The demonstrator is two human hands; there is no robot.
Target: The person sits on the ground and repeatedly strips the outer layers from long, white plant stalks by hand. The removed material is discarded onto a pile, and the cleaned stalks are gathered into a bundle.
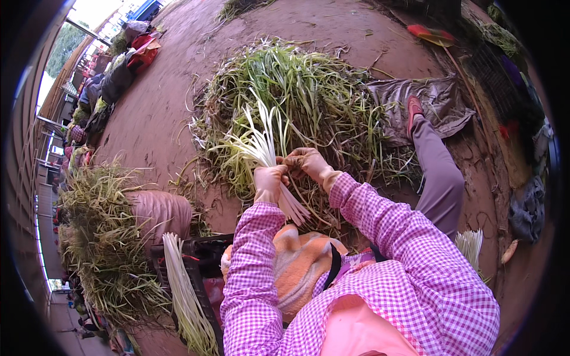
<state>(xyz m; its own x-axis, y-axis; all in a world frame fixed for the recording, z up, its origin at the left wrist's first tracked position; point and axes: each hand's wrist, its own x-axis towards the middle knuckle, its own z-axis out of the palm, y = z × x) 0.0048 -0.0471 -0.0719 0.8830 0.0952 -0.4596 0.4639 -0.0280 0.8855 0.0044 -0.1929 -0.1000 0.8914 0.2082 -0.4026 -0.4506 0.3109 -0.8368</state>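
Observation:
My left hand (270, 181) is closed round a bunch of pale, slender stalks (258, 142), white and yellow-green tips fanning upward and pale ends hanging below. My right hand (306, 163) is beside it, fingers pinched near the bunch; what they grip is too small to make out. Beneath both lies a big heap of loose green leaves and stalks (303, 83). An orange striped towel (303, 267) is below my forearms. To the lower left, a long pale bundle of stalks (187, 291) rests against a dark crate (208, 249).
Another leafy pile (101, 255) sits left beside a pinkish wrapped roll (160, 213). My outstretched leg (439, 184) lies right, near a grey sheet (386, 95). A red-yellow tool head (430, 35) with a long handle is at back right. Bags (119, 77) line the left edge.

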